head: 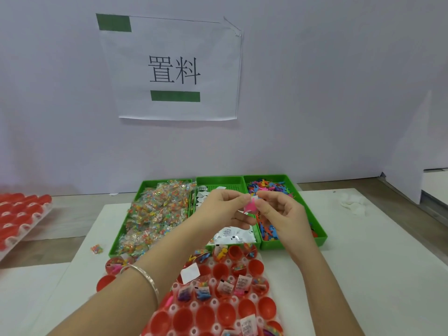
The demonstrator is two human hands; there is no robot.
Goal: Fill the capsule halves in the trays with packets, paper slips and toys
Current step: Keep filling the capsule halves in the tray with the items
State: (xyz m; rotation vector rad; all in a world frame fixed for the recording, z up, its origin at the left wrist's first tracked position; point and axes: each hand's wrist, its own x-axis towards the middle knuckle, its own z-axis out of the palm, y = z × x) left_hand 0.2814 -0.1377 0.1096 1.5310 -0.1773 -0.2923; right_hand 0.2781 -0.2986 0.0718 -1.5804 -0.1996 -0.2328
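Hands first: left hand [224, 207] and right hand [282, 214] meet mid-frame, fingertips of both pinching one pink toy [250, 206] above the green bins. At six o'clock lies the capsule tray [194, 305], with some halves filled and several bare. This looks like the toy step. The next move likely calls for lowering the toy into an empty red half [226, 314].

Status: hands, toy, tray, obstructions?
Hands: left hand and right hand pinch pink toy over green bins. Part-filled capsule tray, several halves empty. Tray's left side under left forearm.
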